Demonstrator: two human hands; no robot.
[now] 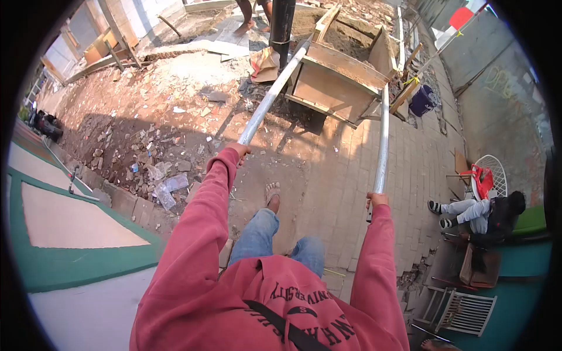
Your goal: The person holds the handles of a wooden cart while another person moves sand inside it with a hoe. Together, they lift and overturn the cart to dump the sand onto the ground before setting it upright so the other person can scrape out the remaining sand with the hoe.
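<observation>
My left hand (241, 152) is closed around the near end of a long metal pipe handle (272, 99). Lower and to the right, my right hand (377, 200) grips a second metal pipe handle (383, 143). Both pipes run forward along the sides of a wooden box cart (333, 90), with boards forming its near wall. Whatever carries the cart's weight underneath is hidden. What lies inside the box is hard to make out.
Rubble and plastic litter (170, 190) cover the ground at left. A dark post (283, 26) stands beside the cart's left side. Someone sits (492, 213) at right near a white chair (492, 175). A dark bucket (422, 100) stands by the wall. Another person's legs (246, 17) show beyond.
</observation>
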